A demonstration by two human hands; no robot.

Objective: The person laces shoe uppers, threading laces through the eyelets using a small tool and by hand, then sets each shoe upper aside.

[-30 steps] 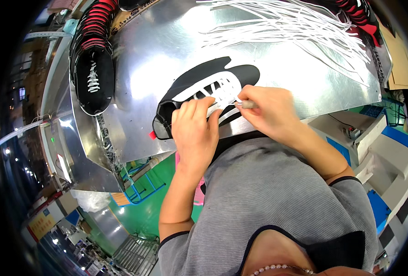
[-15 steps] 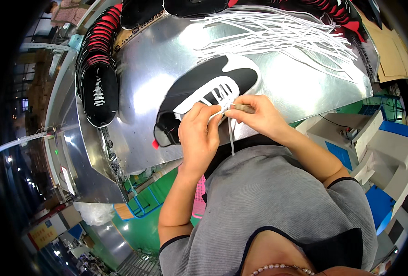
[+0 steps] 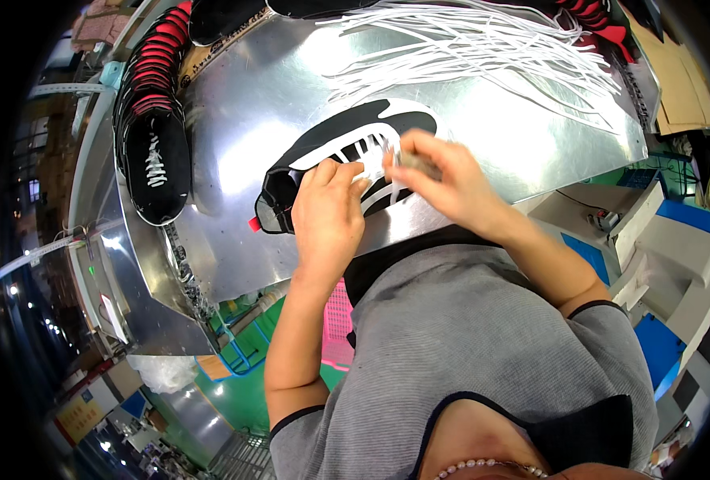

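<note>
A black and white shoe upper (image 3: 323,146) with a red tab at its heel lies on the metal table, toe pointing right. My left hand (image 3: 328,210) is closed on the near edge of its lacing opening, fingertips beside the white eyelet strip. Just right of it, my right hand (image 3: 451,180) is raised over the lacing part with thumb and forefinger pinched. A small brownish handle-like piece (image 3: 421,165) sits in its grip, blurred. White shoelace (image 3: 393,189) hangs in a smeared streak near those fingertips; what holds its end cannot be made out. Part of the lacing is covered by my fingers.
A heap of loose white laces (image 3: 483,52) spreads along the far side of the metal table (image 3: 235,256). Stacked black and red uppers (image 3: 156,152) line the left edge, the front one laced. Brown cardboard (image 3: 675,88) is at far right, with a pink basket (image 3: 338,320) below the table.
My hands have drawn apart: the right has lifted up and away from the lacing, the left has shifted slightly left. The shoe upper has shifted a little left in view.
</note>
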